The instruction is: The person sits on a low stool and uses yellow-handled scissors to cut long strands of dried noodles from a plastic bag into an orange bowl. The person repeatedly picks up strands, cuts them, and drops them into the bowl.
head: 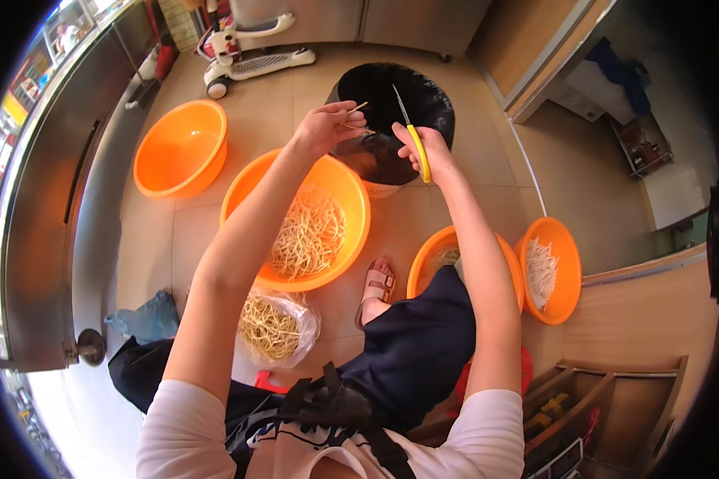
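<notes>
Between the fingers of my left hand (329, 129) are a few thin pale root-like strands (357, 109), held at the near left rim of a bin lined with a black plastic bag (383, 157). My right hand (428, 149) grips yellow-handled scissors (420, 152), their blades pointing away over the bin's dark mouth. Below my left forearm stands an orange plastic basin (353, 239) with a tangled heap of pale strands (311, 233). Closer to me, a clear plastic bag (302, 323) holds more yellowish strands (266, 326).
Another orange basin (180, 149) stands at left. Under my right arm is an orange basin (422, 263), next to one with white pieces (541, 272). A child's scooter (257, 63) is parked by steel cabinets (311, 21). A blue plastic bag (150, 317) lies left on the tiled floor (263, 120).
</notes>
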### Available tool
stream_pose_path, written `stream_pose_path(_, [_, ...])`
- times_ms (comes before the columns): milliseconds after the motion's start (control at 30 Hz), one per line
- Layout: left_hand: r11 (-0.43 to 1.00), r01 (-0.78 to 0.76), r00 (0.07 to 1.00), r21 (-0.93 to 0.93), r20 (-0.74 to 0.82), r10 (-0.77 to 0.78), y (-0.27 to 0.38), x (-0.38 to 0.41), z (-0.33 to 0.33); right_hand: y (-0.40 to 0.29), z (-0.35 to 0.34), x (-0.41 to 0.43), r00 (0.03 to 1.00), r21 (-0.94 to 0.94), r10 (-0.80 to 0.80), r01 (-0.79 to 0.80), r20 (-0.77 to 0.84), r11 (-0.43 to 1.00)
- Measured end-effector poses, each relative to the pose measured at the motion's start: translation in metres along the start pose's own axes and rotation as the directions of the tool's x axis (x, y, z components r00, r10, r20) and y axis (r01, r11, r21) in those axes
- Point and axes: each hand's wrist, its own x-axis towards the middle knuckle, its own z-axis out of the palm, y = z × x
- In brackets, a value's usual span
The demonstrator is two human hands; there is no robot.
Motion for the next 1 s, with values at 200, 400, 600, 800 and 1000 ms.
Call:
stream_pose_path(200, [0.995, 0.027, 0.999, -0.097, 0.043, -0.023, -0.020, -0.059, -0.028, 0.034, 0.030, -0.027, 0.967, 0.098, -0.216, 0.230, -0.136, 0.968])
stream_pose_path(400, [0.993, 0.047, 0.995, -0.108, 0.090, -0.037, -0.016, -0.128, -0.019, -0.014, 0.086, -0.044, 0.923, 0.231, -0.384, 0.375, -0.008, 0.898])
stream_pose_path(600, [0.988, -0.065, 0.996, 0.143, -0.052, 0.073, 0.003, -0.173, -0.039, -0.016, 0.119, -0.036, 0.821, -0.017, -0.567, 0.570, 0.066, 0.822])
stream_pose_path(800, [0.969, -0.164, 0.968, 0.186, -0.160, 0.194, 0.004, -0.210, -0.060, -0.035, 0.166, -0.068, 0.868, 0.243, -0.433, 0.378, 0.242, 0.893])
stream_pose_path(1000, [0.736, -0.078, 0.891, 0.672, -0.285, 0.354, 0.028, -0.247, -0.063, -0.038, 0.185, -0.077, 0.767, -0.172, -0.591, 0.636, 0.250, 0.752])
